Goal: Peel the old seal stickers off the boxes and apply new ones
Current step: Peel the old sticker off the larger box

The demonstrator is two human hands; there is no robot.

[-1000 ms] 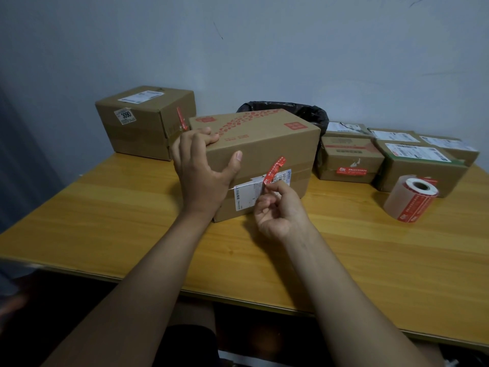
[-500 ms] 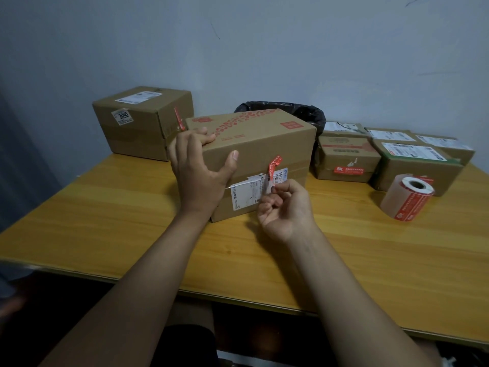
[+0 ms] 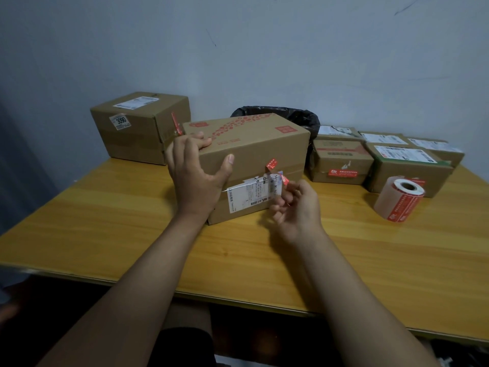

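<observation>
A brown cardboard box (image 3: 254, 147) with red print on top stands at the table's middle. My left hand (image 3: 195, 178) grips its near left corner, fingers over the top and thumb on the front face. A red seal sticker (image 3: 271, 164) is partly lifted off the front, just above a white shipping label (image 3: 244, 196). Its lower end is pinched in the fingertips of my right hand (image 3: 296, 210), held just in front of the box's right end. A roll of new red stickers (image 3: 399, 201) lies on its side at the right.
A larger taped box (image 3: 137, 128) stands at the back left. Several small boxes (image 3: 341, 161) with labels line the back right. A black-bagged bin (image 3: 280, 115) shows behind the middle box. The wooden table (image 3: 105, 223) ends at a front edge near me; a wall stands close behind.
My right hand has drawn down and to the right, pulling the red sticker further off the box front. My left hand keeps the same hold on the box.
</observation>
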